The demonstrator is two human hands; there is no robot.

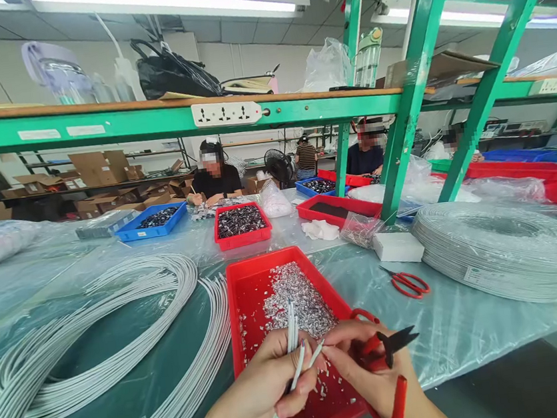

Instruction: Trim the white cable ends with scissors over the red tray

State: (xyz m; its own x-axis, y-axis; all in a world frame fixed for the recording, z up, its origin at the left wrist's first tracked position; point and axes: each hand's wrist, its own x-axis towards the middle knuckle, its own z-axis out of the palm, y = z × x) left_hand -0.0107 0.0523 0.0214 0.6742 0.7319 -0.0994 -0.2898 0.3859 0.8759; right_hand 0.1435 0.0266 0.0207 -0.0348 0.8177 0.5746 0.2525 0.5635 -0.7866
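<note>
Left hand (pixel 273 387) closed around a small bunch of thin white cables (pixel 293 341), their cut ends sticking up above the fingers, over the near end of a red rectangular plastic tray (pixel 247 286). Right hand (pixel 361 367) carries a pair of red-handled snips with black blades (pixel 390 350), handle loops round the fingers, blades pointing right and away from the cables; thumb and forefinger pinch the end of a single white cable (pixel 317 351) just beside the bunch. Both hands thus occupied, neither open. The bunch trails down out of the left hand toward the lower edge of the view. In the tray, a heap of small silvery-white cable offcuts (pixel 298 297), with scattered bits near the hands. Tray sits on a surface covered with clear plastic sheeting (pixel 474 334). Left of the tray, large loose loops of white cable (pixel 96 337) lie on the sheet. Right of it, a second pair of red-handled scissors (pixel 407 283) lies flat, near a small white box (pixel 397 246) and a big wound coil of white cable (pixel 504 247). Farther back: a red tray of dark small parts (pixel 240 223), a blue tray of dark parts (pixel 152 222). Green metal shelving frame (pixel 415 86) rises over the surface. Other people sit working at the far side, well apart.
</note>
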